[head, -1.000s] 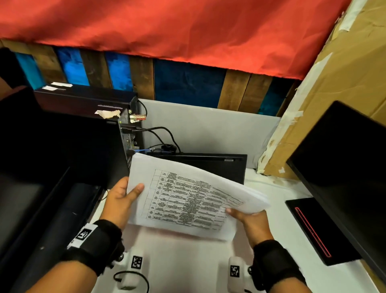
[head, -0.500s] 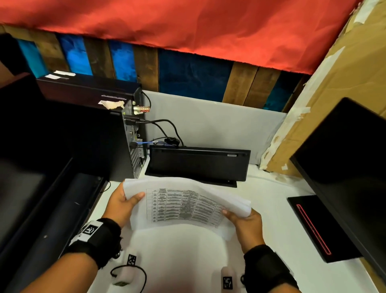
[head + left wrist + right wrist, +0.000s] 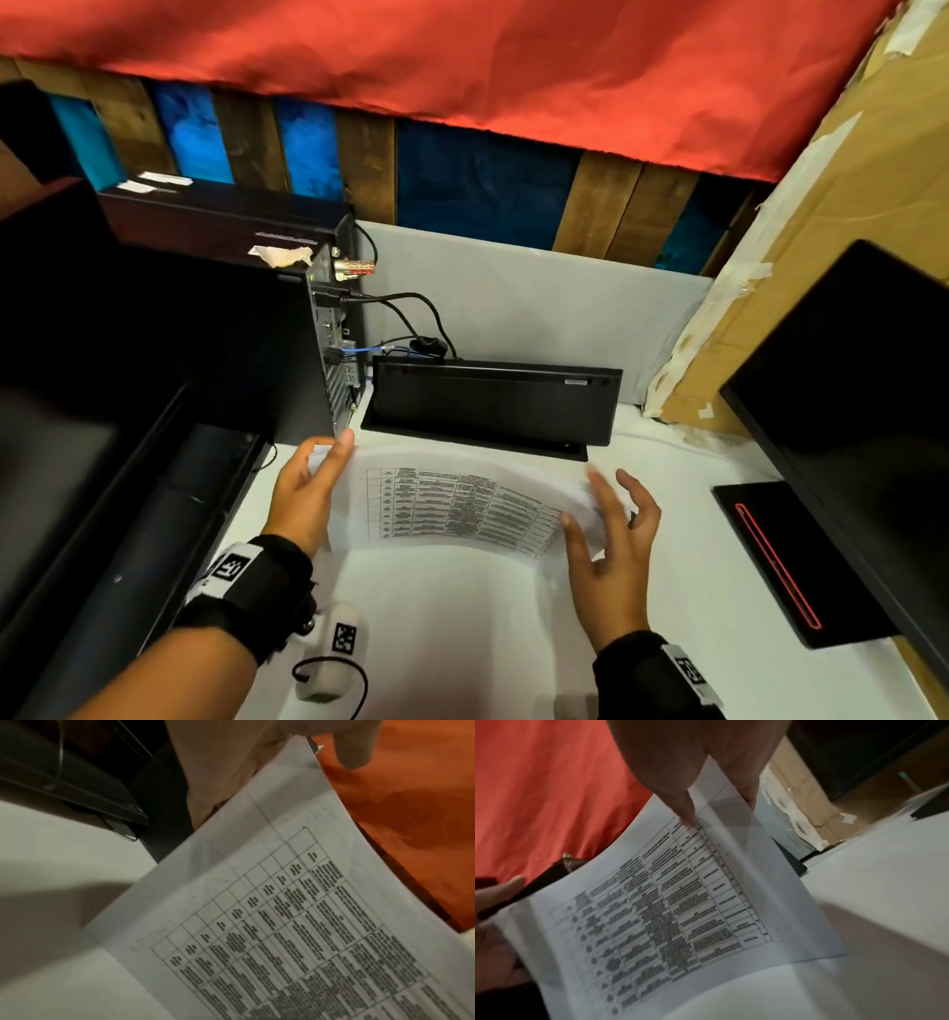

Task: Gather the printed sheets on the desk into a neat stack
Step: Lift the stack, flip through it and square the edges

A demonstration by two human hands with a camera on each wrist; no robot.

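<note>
The printed sheets (image 3: 452, 503), white with a dense table on top, bow upward over the white desk (image 3: 462, 632), their near edge low against it. My left hand (image 3: 313, 478) holds their left edge, thumb on top near the far corner. My right hand (image 3: 611, 534) is at the right edge, thumb on the printed face and fingers spread past the edge. In the left wrist view the sheets (image 3: 282, 923) run between my thumb (image 3: 354, 750) and palm. In the right wrist view the sheets (image 3: 667, 912) pass between my thumb (image 3: 680, 801) and a finger behind.
A black computer tower (image 3: 231, 334) with cables stands at the left. A black slab-like device (image 3: 493, 406) leans just behind the sheets. A monitor (image 3: 862, 385) on its base (image 3: 770, 555) fills the right, with cardboard (image 3: 821, 205) behind it.
Both hands have brought the sheets down from chest height to the desk and a little forward. My right fingers have spread out from a closer grip.
</note>
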